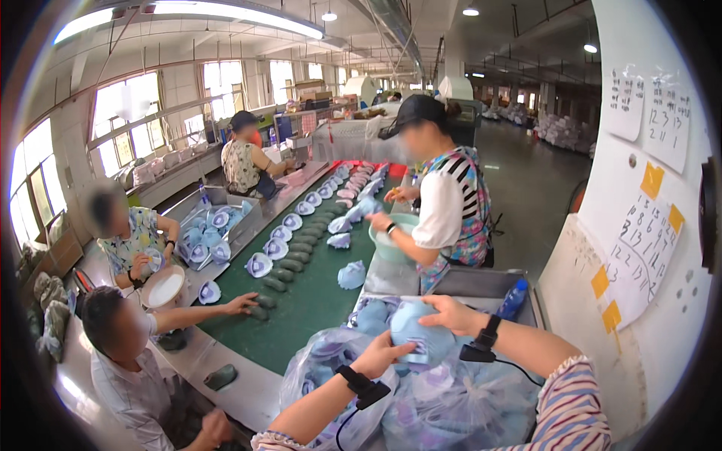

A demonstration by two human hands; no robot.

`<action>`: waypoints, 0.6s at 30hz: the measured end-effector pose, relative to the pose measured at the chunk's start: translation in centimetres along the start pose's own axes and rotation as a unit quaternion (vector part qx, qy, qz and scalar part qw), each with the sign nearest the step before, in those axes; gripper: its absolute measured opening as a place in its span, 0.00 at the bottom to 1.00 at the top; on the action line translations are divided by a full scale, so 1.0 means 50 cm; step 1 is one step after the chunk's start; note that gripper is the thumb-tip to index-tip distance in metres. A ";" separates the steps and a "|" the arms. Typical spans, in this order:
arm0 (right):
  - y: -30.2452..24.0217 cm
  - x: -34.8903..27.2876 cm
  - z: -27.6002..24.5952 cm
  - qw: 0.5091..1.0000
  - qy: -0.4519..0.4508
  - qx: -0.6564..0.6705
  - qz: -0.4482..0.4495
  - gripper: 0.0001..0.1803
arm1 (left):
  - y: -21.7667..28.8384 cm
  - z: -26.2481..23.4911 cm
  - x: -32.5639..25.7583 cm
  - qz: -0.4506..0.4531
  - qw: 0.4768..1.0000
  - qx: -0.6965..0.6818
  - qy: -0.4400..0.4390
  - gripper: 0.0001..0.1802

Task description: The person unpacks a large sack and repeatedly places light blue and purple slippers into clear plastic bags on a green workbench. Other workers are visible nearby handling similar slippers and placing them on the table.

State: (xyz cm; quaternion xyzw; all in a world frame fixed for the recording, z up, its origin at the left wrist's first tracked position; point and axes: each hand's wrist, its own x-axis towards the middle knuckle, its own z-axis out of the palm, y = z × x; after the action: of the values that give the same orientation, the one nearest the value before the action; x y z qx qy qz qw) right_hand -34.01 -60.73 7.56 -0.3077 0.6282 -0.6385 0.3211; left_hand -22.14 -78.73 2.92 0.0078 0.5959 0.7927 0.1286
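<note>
My left hand (381,355) and my right hand (451,314) grip a light blue shoe upper (416,328) from both sides, above the bags. My left thumb lies on its lower edge, and the right fingers close on its upper right edge. Below my hands, a clear plastic bag (459,410) bulges with more blue uppers. A second clear bag (299,364) of blue and lilac uppers leans beside it on the left. Just beyond the held piece are some loose uppers (370,316). Dark straps with cables sit on both my wrists.
A green conveyor belt (316,319) carries rows of uppers and dark green shoe lasts (301,247). One co-worker's hand (242,304) reaches onto it from the left. At right, another person (451,203) works over a pale green basin (395,244). A blue bottle (513,299) stands by the papered wall.
</note>
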 end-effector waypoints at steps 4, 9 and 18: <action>-0.053 0.038 0.077 0.921 -0.008 -0.375 -0.105 0.22 | -0.010 -0.114 -0.091 0.106 0.957 -0.202 0.181 0.11; -0.062 0.068 0.240 0.854 -0.269 -0.420 -0.147 0.20 | -0.019 -0.283 -0.203 0.160 0.868 -0.281 0.376 0.16; 0.292 -0.026 0.284 0.637 -0.535 -0.555 0.006 0.23 | -0.092 -0.318 -0.252 0.169 0.875 -0.273 0.364 0.18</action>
State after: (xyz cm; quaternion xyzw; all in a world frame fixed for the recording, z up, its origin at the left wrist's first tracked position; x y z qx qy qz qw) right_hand -21.57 -68.37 -6.71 -0.7118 0.5847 0.1079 0.3739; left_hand -11.71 -95.21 -4.27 -0.2159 0.3504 0.8803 -0.2358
